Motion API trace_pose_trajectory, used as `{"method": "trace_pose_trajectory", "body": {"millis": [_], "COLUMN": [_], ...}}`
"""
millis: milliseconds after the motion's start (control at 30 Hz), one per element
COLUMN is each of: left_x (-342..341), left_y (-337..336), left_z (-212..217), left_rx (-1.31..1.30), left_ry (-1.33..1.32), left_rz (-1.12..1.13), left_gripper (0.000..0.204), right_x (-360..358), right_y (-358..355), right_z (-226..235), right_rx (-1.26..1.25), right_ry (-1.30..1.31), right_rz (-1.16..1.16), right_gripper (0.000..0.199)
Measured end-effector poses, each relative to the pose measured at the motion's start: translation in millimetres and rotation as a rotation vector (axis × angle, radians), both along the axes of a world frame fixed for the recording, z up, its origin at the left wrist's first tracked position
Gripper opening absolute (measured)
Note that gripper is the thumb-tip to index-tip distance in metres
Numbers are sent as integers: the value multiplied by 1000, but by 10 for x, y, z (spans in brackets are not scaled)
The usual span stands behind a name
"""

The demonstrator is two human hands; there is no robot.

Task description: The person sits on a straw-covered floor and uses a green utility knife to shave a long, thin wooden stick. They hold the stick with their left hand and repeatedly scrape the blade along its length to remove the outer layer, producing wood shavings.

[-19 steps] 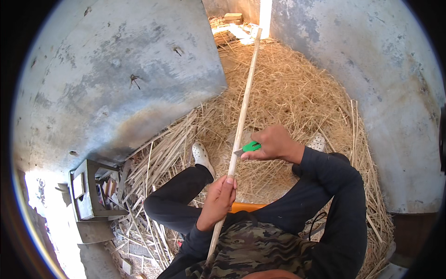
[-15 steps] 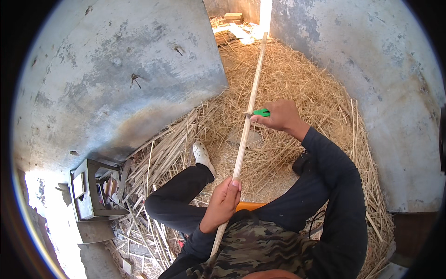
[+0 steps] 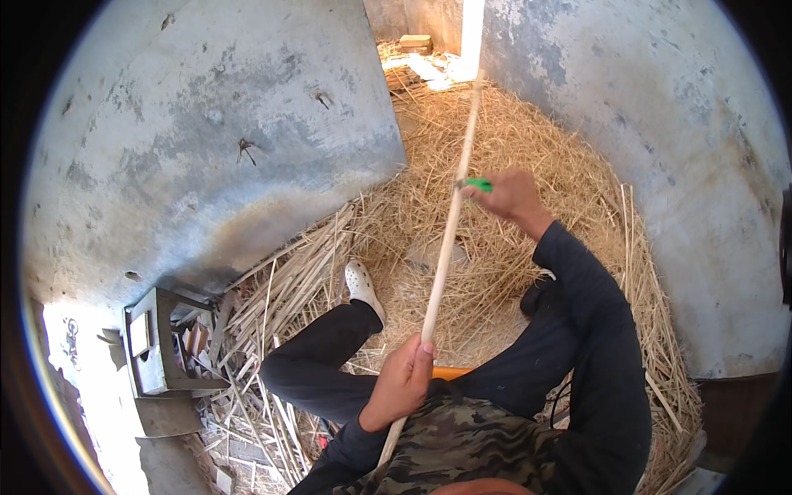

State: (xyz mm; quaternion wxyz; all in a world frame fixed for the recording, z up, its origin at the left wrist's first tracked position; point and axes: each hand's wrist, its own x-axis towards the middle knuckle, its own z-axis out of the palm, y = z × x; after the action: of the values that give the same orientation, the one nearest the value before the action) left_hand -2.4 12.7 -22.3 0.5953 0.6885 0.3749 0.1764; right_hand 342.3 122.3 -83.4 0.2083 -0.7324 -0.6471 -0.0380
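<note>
Open-fronted box (image 3: 153, 368): jumbled items (image 3: 196, 340) | hands (image 3: 400, 383): pale stick (image 3: 442, 272), green knife (image 3: 478, 185)

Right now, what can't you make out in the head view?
All head view:
- Green-handled knife: grip mostly covered by the right hand.
- Blade: too small and blurred to show its cutting edge.
- Pale stick: far tip smeared by blur.
- Left hand: fingertips hidden beneath the hand itself.
- Doorway strip: washed out by glare.

The long, pale, slender stick (image 3: 444, 256) looks wooden and matt. The small green handle (image 3: 478, 185) looks plastic; the patchy grey right-hand wall (image 3: 660, 181), rough.
</note>
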Motion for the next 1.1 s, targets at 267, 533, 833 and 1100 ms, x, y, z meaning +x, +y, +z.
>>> {"method": "trace_pose_trajectory", "body": {"millis": [267, 533, 833, 1100], "left_x": [-220, -505, 105, 243], "left_y": [-297, -472, 293, 154], "left_z": [125, 17, -206, -64], "left_rx": [-111, -492, -778, -893], "left_ry": [69, -18, -476, -536], "left_rz": [-132, -88, 88, 78], "left_gripper": [28, 29, 32, 31], "right_x": [790, 1835, -781, -292], "right_y": [184, -363, -751, -331], "right_z": [106, -88, 239, 157], "right_rx": [32, -17, -12, -78], "right_ry": [102, 262, 94, 167], "right_rz": [-259, -610, 416, 62], "right_gripper": [78, 78, 59, 62]}}
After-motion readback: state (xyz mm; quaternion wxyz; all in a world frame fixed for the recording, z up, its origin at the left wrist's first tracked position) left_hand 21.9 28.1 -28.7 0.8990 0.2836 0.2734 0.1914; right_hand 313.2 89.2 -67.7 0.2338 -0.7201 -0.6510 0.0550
